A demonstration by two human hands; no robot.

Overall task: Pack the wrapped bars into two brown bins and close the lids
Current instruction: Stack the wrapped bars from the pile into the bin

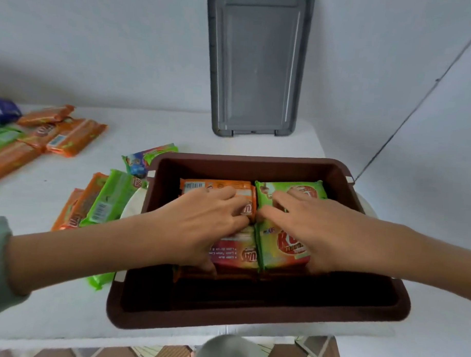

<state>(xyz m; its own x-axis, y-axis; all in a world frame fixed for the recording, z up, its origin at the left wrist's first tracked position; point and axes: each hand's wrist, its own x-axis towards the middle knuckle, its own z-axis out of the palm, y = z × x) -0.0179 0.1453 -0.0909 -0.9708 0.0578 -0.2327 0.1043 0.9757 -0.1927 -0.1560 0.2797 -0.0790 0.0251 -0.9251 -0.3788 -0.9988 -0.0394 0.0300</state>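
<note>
Your bin (250,323) sits at the near edge of the table (177,139), open, with bars packed across its far half and its near strip bare. Your left hand (201,220) lies on the left stack, fingers curled over the orange bar (215,185) and thumb at the near end of the red bar (234,255), gripping that stack. Your right hand (315,226) rests flat on the green bars (290,188) just beside it, fingers straight and spread, pressing down. The grey lid (257,67) leans upright at the table's far edge. Loose bars (100,200) lie against the bin's left wall, and an orange pile (62,137) lies near the left edge.
</note>
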